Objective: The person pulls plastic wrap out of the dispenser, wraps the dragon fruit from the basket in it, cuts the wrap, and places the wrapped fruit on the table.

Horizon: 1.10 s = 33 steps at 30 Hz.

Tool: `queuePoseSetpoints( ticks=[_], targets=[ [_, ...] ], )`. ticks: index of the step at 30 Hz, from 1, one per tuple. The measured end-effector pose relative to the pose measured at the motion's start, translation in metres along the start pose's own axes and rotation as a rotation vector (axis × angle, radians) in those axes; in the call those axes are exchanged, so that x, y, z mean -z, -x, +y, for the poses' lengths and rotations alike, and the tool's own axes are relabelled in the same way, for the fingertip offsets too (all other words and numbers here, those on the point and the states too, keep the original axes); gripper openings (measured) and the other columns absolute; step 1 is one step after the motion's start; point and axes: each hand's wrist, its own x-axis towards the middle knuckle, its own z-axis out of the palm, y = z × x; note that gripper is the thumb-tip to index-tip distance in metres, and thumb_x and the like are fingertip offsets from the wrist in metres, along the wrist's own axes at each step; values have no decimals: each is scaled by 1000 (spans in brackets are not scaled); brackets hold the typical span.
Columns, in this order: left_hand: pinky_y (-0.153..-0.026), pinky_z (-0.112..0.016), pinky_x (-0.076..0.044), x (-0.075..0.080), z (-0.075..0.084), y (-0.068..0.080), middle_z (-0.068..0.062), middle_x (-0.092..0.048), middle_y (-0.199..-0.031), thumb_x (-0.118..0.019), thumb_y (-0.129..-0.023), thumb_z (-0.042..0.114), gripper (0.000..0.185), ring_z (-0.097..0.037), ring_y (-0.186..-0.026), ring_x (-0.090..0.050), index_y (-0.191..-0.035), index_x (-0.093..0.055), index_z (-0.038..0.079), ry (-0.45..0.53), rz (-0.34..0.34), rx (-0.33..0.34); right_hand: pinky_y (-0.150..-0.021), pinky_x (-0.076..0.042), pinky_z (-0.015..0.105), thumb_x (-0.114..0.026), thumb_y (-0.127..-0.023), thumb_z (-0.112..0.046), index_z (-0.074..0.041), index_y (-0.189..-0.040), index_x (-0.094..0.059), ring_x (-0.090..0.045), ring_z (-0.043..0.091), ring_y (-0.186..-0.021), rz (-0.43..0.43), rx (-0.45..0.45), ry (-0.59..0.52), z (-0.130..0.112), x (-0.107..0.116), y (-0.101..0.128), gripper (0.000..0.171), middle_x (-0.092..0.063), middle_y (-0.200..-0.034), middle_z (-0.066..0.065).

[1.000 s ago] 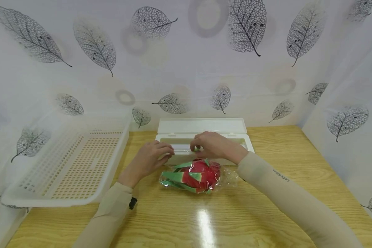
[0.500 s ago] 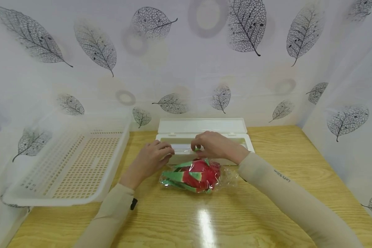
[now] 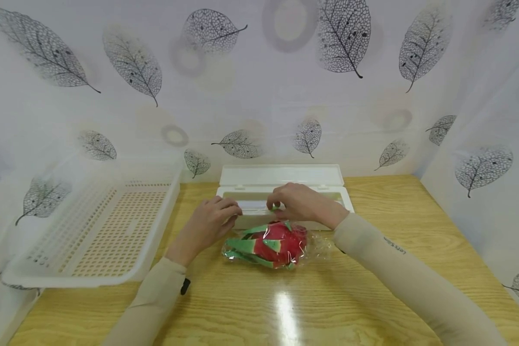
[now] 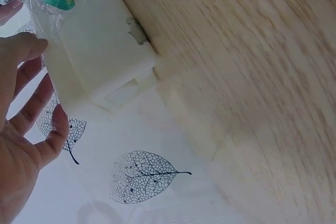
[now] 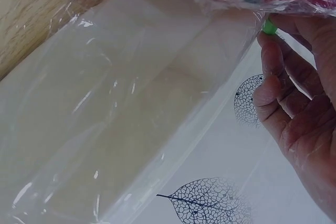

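A long white cling film dispenser [image 3: 253, 222] stands with its lid [image 3: 281, 175] raised at the back of the table. My right hand [image 3: 304, 204] pinches a small green slide cutter [image 5: 269, 27] at the dispenser's front edge, between thumb and finger. At the left end, my left hand [image 3: 205, 226] grips that same edge, thumb in front and fingers curved over it. Close in front lies a red and green dragon fruit [image 3: 281, 242] in clear cling film [image 3: 320, 245]. In the right wrist view the film stretches across the dispenser's front.
A white perforated basket [image 3: 157, 235] stands on the left side of the wood-grain table [image 3: 350, 298]. Behind everything hangs a pale curtain [image 3: 259, 96] printed with dark leaves, which also closes off the right side.
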Motion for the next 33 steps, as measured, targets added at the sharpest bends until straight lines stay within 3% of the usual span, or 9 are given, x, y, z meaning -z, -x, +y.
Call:
queuePoseSetpoints(
  ticks=[33],
  targets=[
    [-67, -35, -53, -1, 1, 5, 2, -72, -100, -80, -88, 13, 14, -21, -89, -67, -101, -75, 15, -28, 9, 21, -79, -59, 33, -77, -89, -12, -13, -100, -76, -70, 16, -86, -5, -5, 1, 2, 0, 6, 11, -75, -95, 0]
  ],
)
